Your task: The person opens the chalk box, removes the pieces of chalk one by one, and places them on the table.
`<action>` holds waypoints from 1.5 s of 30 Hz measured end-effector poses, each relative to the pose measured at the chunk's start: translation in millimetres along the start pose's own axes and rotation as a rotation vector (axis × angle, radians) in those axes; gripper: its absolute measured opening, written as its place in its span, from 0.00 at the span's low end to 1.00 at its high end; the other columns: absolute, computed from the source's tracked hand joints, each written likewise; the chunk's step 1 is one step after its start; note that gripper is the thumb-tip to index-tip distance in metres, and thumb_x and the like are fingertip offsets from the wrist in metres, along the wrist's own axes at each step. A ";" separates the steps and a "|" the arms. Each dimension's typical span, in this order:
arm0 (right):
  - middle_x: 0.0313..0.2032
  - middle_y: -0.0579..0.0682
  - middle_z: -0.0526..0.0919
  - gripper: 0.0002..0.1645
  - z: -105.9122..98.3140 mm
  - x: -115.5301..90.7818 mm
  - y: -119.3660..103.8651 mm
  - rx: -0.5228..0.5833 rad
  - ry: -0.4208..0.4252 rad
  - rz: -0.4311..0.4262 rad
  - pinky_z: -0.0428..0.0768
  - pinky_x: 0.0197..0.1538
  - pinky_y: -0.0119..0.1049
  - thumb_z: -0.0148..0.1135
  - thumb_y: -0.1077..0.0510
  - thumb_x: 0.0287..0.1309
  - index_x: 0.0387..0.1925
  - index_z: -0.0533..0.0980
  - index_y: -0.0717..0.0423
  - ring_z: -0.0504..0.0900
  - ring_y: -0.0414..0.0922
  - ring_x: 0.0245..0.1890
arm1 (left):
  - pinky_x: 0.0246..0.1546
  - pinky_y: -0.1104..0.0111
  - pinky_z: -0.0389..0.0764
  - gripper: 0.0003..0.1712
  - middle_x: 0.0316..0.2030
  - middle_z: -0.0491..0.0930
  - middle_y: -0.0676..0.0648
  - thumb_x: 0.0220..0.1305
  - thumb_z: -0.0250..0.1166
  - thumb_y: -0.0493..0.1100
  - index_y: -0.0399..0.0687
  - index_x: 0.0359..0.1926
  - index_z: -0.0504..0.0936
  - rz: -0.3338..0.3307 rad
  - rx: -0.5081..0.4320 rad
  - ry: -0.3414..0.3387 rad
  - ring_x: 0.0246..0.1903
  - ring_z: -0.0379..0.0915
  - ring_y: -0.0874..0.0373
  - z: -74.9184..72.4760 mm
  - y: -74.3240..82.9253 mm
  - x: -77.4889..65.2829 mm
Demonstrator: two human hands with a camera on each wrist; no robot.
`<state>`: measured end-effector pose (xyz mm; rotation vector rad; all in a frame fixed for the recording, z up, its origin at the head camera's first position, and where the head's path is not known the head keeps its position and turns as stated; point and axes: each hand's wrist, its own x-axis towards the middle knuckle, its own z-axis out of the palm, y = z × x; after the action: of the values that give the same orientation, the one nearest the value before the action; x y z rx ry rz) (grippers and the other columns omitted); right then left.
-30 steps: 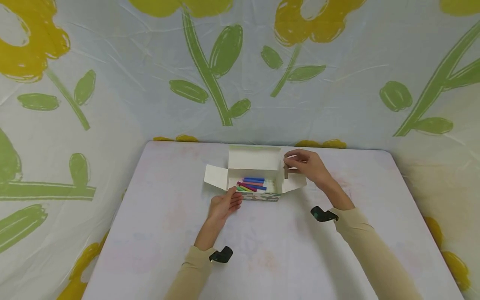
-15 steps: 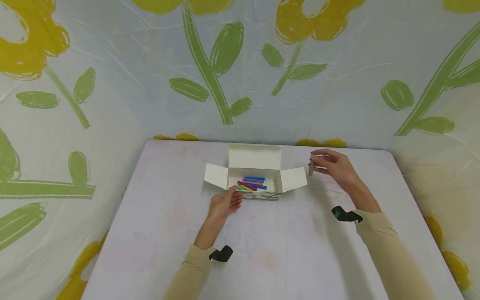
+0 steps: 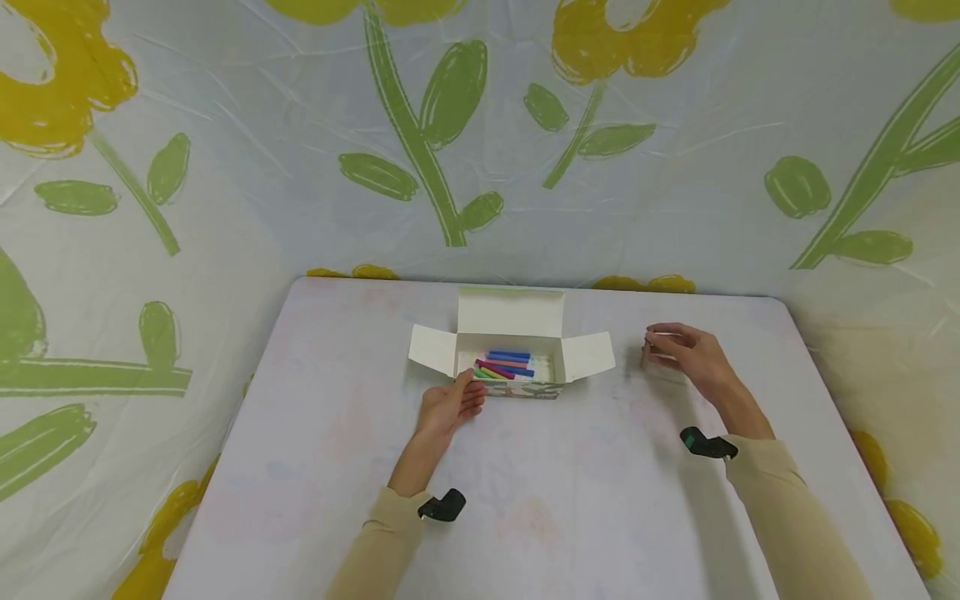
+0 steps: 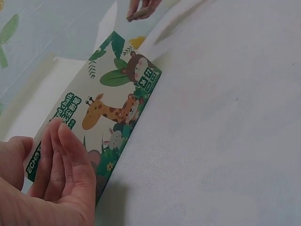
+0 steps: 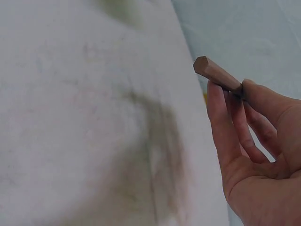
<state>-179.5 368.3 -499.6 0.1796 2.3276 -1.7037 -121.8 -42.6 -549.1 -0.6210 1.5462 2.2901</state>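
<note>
An opened chalk box [image 3: 525, 389] with white flaps stands near the back middle of the table, several coloured chalk sticks [image 3: 507, 364] lying inside it. My left hand [image 3: 444, 410] grips the box's near wall at its left end, thumb over the rim and fingers against the printed front. In the left wrist view that front [image 4: 110, 113] carries a giraffe and other animals. Right of the box, my right hand [image 3: 693, 358] pinches a brown chalk stick [image 5: 218, 76] between thumb and fingertips. The right wrist view shows the stick's near end tilted up, apart from the table.
The white table [image 3: 540, 500] stretches in front of and beside the box. A hanging cloth [image 3: 300, 167] with printed yellow flowers and green leaves encloses its back and sides. The box's side flap [image 3: 588, 357] juts out toward my right hand.
My right hand has moved right with the brown chalk, from above the box's right flap to beyond it, and then lower toward the table. My left hand stays on the box.
</note>
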 end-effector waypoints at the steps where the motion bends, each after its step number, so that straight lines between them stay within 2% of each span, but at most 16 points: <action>1: 0.42 0.33 0.86 0.35 -0.5 0.2 3.2 -0.001 0.004 -0.003 0.83 0.49 0.25 0.63 0.50 0.72 0.68 0.67 0.70 0.85 0.31 0.43 | 0.36 0.72 0.86 0.25 0.33 0.88 0.45 0.73 0.66 0.51 0.27 0.45 0.84 0.001 0.000 0.001 0.31 0.83 0.62 0.3 0.7 -0.2; 5: 0.40 0.32 0.85 0.36 0.5 2.4 16.0 -0.023 0.022 0.000 0.84 0.47 0.25 0.65 0.48 0.71 0.67 0.69 0.70 0.85 0.31 0.41 | 0.37 0.72 0.86 0.26 0.33 0.88 0.45 0.72 0.66 0.52 0.27 0.46 0.84 0.004 0.002 0.003 0.31 0.83 0.61 0.5 2.0 0.5; 7: 0.41 0.32 0.84 0.36 2.3 2.7 20.7 -0.068 0.035 0.010 0.84 0.46 0.24 0.65 0.46 0.70 0.67 0.70 0.68 0.85 0.30 0.40 | 0.38 0.72 0.86 0.26 0.34 0.88 0.45 0.72 0.67 0.52 0.26 0.47 0.84 0.002 0.005 0.005 0.31 0.83 0.61 0.4 2.1 0.7; 12: 0.45 0.48 0.86 0.33 9.0 2.8 29.9 -0.228 0.094 0.025 0.79 0.44 0.18 0.64 0.43 0.70 0.63 0.75 0.65 0.84 0.31 0.38 | 0.39 0.72 0.86 0.27 0.34 0.88 0.45 0.71 0.67 0.52 0.27 0.48 0.83 -0.007 0.014 0.007 0.31 0.83 0.62 -0.1 1.1 0.1; 16: 0.48 0.61 0.86 0.30 15.1 5.0 33.9 -0.311 0.134 0.027 0.78 0.41 0.19 0.64 0.44 0.71 0.60 0.76 0.65 0.85 0.36 0.37 | 0.39 0.71 0.87 0.26 0.34 0.88 0.44 0.71 0.67 0.52 0.28 0.47 0.84 -0.014 0.016 0.009 0.31 0.83 0.62 0.1 0.4 -0.3; 25: 0.50 0.65 0.84 0.24 23.0 4.8 32.6 -0.430 0.175 -0.037 0.75 0.38 0.23 0.64 0.51 0.71 0.56 0.78 0.67 0.82 0.53 0.46 | 0.37 0.72 0.87 0.25 0.34 0.88 0.44 0.72 0.67 0.52 0.27 0.45 0.84 -0.005 0.005 0.009 0.31 0.83 0.61 0.8 -0.3 -0.9; 28: 0.51 0.66 0.82 0.24 24.1 4.0 29.8 -0.432 0.174 -0.041 0.75 0.38 0.23 0.61 0.52 0.73 0.58 0.77 0.68 0.80 0.57 0.49 | 0.38 0.71 0.87 0.25 0.34 0.88 0.44 0.72 0.67 0.51 0.27 0.45 0.84 0.002 -0.005 0.005 0.32 0.84 0.61 0.1 -1.6 -0.1; 31: 0.52 0.66 0.80 0.25 24.7 3.9 24.7 -0.409 0.178 -0.023 0.76 0.38 0.20 0.58 0.51 0.75 0.60 0.75 0.68 0.81 0.55 0.49 | 0.38 0.71 0.87 0.25 0.33 0.88 0.44 0.72 0.67 0.51 0.27 0.44 0.84 0.007 -0.012 0.003 0.32 0.84 0.60 -0.7 -2.7 1.0; 34: 0.53 0.66 0.80 0.27 25.2 3.7 17.5 -0.357 0.172 -0.025 0.79 0.39 0.21 0.57 0.50 0.76 0.62 0.73 0.68 0.84 0.50 0.45 | 0.36 0.71 0.87 0.24 0.32 0.88 0.44 0.72 0.67 0.51 0.28 0.43 0.84 0.008 -0.012 0.015 0.32 0.84 0.60 -1.5 -3.2 0.9; 39: 0.53 0.69 0.79 0.28 26.2 0.3 1.0 -0.262 0.186 -0.074 0.84 0.43 0.25 0.58 0.50 0.76 0.61 0.71 0.71 0.85 0.38 0.39 | 0.36 0.71 0.87 0.22 0.31 0.87 0.45 0.73 0.66 0.50 0.30 0.41 0.84 0.009 -0.016 0.018 0.30 0.84 0.60 -1.2 -3.3 0.0; 45: 0.54 0.70 0.78 0.30 29.4 -4.5 -24.4 -0.204 0.206 -0.124 0.83 0.44 0.22 0.58 0.47 0.75 0.60 0.70 0.71 0.83 0.32 0.38 | 0.35 0.72 0.87 0.21 0.31 0.87 0.45 0.73 0.66 0.49 0.29 0.41 0.84 0.014 -0.021 0.011 0.30 0.83 0.61 1.0 -4.2 -0.4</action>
<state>-177.4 333.1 -484.4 0.1824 2.6975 -1.5515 -119.6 -40.1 -551.9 -0.6315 1.5382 2.3192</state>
